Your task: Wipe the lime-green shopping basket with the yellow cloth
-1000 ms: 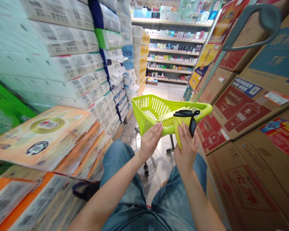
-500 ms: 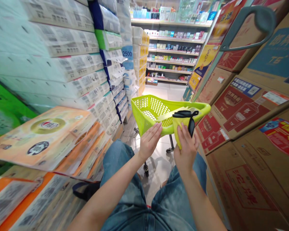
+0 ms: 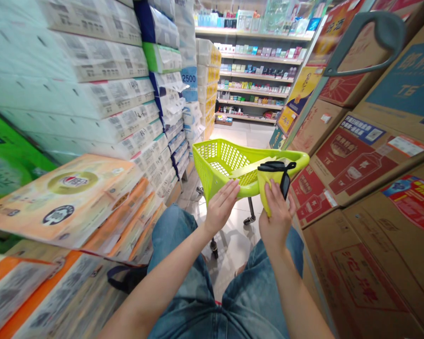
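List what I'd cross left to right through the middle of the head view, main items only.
Pale-orange rectangular wrapped pack → bare left hand → yellow soft pouch with black trim → brown cardboard carton with red printed panel.

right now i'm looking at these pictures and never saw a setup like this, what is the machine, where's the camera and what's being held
There is no machine here: you see a person's two bare hands. One camera, worn on the head, takes every picture, looking forward and down past the arms and jeans. The left hand lies flat, its fingers at the near rim of a lime-green cart basket. The right hand holds a yellow pouch with black trim beside that rim. No tabletop shows; to the left a peach-coloured pack lies on a stack, to the right stand cardboard boxes, and shelves of goods fill the back.
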`<state>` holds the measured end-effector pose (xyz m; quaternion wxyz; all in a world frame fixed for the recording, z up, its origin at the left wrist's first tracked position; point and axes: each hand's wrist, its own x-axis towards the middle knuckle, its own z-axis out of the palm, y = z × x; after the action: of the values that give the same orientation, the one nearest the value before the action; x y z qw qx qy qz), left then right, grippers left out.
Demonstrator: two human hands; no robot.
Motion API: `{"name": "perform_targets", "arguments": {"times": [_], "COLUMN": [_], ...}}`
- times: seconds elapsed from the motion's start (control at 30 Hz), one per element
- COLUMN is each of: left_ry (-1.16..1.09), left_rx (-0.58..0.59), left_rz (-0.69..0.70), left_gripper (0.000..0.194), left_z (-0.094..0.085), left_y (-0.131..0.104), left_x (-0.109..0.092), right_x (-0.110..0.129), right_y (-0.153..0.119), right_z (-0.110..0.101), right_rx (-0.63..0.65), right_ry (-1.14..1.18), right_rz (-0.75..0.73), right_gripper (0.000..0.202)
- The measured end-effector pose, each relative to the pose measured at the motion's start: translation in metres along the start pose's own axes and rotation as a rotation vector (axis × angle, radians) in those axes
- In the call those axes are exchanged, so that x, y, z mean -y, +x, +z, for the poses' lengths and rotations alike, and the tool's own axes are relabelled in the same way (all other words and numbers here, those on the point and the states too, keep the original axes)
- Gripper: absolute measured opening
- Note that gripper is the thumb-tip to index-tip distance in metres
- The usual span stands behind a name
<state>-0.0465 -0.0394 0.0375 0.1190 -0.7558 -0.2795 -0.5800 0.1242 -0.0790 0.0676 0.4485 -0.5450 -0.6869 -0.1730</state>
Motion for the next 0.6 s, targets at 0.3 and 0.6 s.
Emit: {"name": "perform_targets", "arguments": {"times": [0.3, 0.6], "left_ry": [0.001, -0.013], "left_rx": [0.021, 0.02], "left_rz": [0.008, -0.013], "left_gripper": [0.055, 0.053], "left_z": [-0.006, -0.003], "left_y": [-0.002, -0.002], "left_x": [0.006, 0.004], "right_x": [-0.011, 0.021], "right_y": [0.001, -0.003], "right_z": [-0.003, -0.004], "right_rx": [0.013, 0.059], "right_ry": [0.005, 0.032], "right_rz": [-0.063, -0.106], "right_gripper": [0.067, 0.072]}}
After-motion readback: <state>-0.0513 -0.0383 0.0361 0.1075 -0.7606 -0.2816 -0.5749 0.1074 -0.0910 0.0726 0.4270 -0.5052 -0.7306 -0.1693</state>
